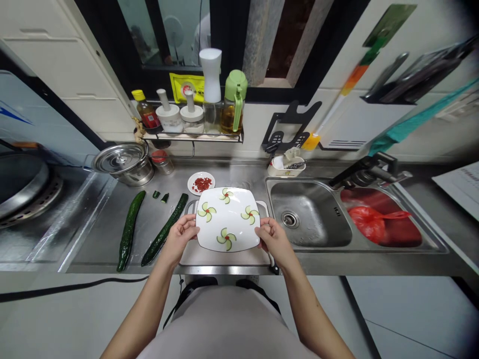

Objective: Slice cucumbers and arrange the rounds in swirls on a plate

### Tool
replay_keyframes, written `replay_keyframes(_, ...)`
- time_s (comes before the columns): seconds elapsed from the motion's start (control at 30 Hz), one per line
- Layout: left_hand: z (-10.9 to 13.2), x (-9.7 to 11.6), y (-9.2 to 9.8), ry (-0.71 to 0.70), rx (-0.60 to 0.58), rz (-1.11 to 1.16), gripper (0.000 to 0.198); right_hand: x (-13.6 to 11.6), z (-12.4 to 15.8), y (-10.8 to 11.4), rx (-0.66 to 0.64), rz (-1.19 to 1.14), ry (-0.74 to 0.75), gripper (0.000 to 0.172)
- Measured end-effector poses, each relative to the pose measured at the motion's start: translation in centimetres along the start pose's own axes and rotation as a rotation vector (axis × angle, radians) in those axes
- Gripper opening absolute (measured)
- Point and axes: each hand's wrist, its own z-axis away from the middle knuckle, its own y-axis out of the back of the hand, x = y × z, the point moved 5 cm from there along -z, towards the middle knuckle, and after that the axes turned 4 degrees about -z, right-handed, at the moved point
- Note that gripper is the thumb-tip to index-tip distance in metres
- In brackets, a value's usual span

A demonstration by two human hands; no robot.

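Observation:
A white square plate (228, 212) is held by both hands above a cutting board (209, 258). My left hand (182, 237) pinches its left edge, my right hand (272, 238) its right edge. Several pinwheels of green-edged slices with red centres lie on the plate. Two cucumbers, one at the far left (130, 227) and one (164, 232) near my left hand, rest on the steel counter. Two small cucumber ends (164, 198) are beyond them. Behind the plate, a small white dish (201, 183) holds red bits.
Right of the board is a double sink (314, 212) with a red bag (368, 224) in its right basin. A lidded pot (125, 162) stands at the back left. Bottles and jars line a shelf (194, 137). A knife handle (274, 264) shows at the counter's front edge.

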Motion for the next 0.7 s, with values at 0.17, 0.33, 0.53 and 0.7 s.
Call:
replay_keyframes(0.17,0.7,-0.8,-1.0,0.090,-0.092,0.083,0.066,0.8,-0.1,0.4,0.003,0.019,0.009,0.031)
replay_keyframes(0.33,1.1,-2.2,-2.6,0.139,-0.164,0.233,0.067,2.5,0.7,1.1,0.142,-0.069,0.031,0.031)
replay_keyframes(0.53,2.3,-4.7,-7.4,0.155,-0.309,0.262,0.065,6.4,2.5,2.3,0.286,-0.416,-0.075,0.059)
replay_keyframes(0.7,2.9,-8.0,-11.1,0.033,-0.611,-0.058,0.049,9.1,8.9,11.1,0.510,-0.358,-0.107,0.086)
